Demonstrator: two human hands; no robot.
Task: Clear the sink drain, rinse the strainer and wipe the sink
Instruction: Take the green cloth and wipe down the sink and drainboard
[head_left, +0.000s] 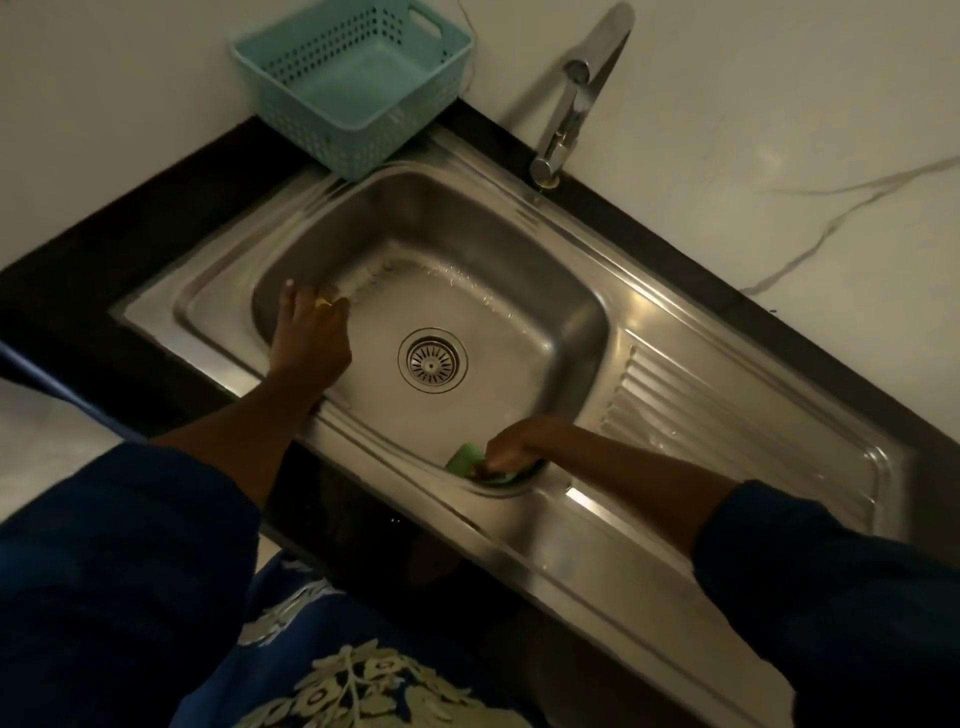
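A stainless steel sink (545, 270) is set in a black counter. The round metal strainer (432, 359) sits in the drain at the middle of the basin floor. My left hand (309, 332) presses a small yellow sponge (324, 302) against the basin's left wall, with foam streaks beside it. My right hand (511, 444) grips a green scrub pad (465, 460) at the basin's near wall, just under the rim.
A chrome tap (576, 98) rises behind the sink, its spout tilted toward the wall. A teal plastic basket (353, 78) stands on the counter's back left corner. The ribbed drainboard (701, 410) lies to the right. The black counter (130, 218) ends at left.
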